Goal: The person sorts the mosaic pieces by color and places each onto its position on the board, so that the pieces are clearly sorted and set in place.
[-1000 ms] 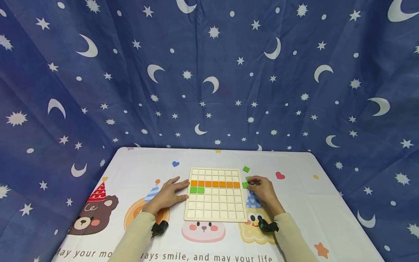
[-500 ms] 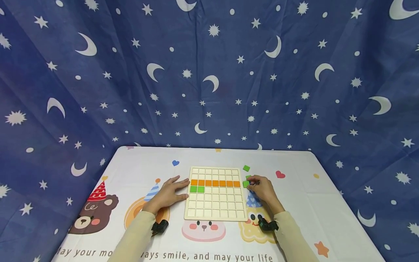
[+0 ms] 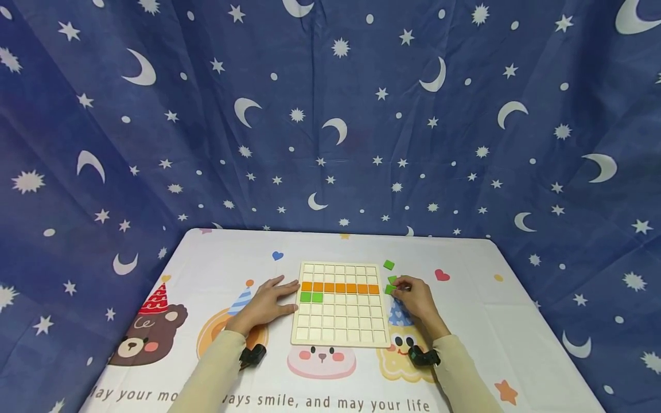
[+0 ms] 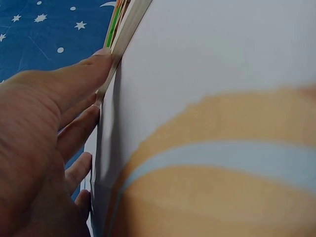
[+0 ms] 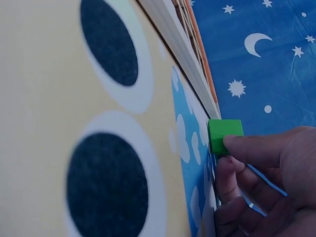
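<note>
A cream square board (image 3: 341,338) with a grid of recessed cells lies on the table. One row holds orange tiles (image 3: 329,288), and two green tiles (image 3: 306,297) sit at the left end of the row below it. My left hand (image 3: 264,304) rests at the board's left edge, thumb and fingertips touching its side. To the right of the board, my right hand (image 3: 417,299) pinches a green square tile (image 5: 219,129); in the right wrist view the thumb lies on its face, with fingers behind. Close by are another green tile (image 3: 392,279), partly hidden by the fingers, and one farther back (image 3: 389,264).
A white tablecloth (image 3: 516,332) printed with cartoon animals, hearts and lettering covers the table. Behind it hangs a dark blue curtain (image 3: 361,172) with moons and stars. Each wrist wears a small black camera mount (image 3: 252,355).
The green tile pinched in my right hand has shifted slightly to the right, away from the board's edge. My left hand stays in place at the board, and the view has moved a little.
</note>
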### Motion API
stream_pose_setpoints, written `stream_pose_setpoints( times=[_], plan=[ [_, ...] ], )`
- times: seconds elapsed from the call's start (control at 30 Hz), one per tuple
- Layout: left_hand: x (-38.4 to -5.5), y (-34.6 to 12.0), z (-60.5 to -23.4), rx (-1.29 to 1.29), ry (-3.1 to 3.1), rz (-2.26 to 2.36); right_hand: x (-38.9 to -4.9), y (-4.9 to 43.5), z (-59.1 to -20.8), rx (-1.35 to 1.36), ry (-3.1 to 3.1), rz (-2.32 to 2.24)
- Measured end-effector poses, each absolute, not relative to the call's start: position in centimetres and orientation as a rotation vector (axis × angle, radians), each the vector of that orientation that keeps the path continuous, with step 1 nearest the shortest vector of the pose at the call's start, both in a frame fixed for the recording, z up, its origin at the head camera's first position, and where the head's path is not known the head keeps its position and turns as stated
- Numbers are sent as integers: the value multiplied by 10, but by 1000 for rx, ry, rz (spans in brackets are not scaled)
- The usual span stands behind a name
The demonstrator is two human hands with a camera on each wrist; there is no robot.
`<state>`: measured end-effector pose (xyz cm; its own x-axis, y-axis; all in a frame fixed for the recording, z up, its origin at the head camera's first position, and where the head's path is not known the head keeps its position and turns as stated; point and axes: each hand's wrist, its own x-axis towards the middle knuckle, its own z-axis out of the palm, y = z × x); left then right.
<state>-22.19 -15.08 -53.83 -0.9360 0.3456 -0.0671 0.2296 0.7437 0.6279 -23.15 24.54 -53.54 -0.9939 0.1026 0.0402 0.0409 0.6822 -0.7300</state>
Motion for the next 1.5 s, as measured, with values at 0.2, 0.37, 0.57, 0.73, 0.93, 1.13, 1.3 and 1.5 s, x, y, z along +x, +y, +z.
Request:
stream_pose_setpoints(
  times=[0.2,0.37,0.57,0.73,0.93,1.13,1.3,1.5],
  plan=[
    [-223,-151,-539,454,2765,953,-228,242,-531,-132,-2786,1276],
    [-223,-151,-539,463,2764,950,-227,238,-526,-110,-2762,1294],
    [-223,-151,-541,481,2768,955,-225,232,-521,-46,-2757,1304],
    [-223,-151,-542,484,2771,951,-223,224,-519,-44,-2771,1311],
    [-223,-151,-541,481,2770,955,-221,213,-517,-14,-2778,1317],
    [-223,-151,-541,485,2767,949,-219,200,-514,31,-2771,1389],
    [-224,-152,-540,504,2769,964,-218,189,-511,69,-2762,1427],
    [-224,-152,-541,501,2772,960,-218,176,-508,122,-2767,1442]
  ],
)
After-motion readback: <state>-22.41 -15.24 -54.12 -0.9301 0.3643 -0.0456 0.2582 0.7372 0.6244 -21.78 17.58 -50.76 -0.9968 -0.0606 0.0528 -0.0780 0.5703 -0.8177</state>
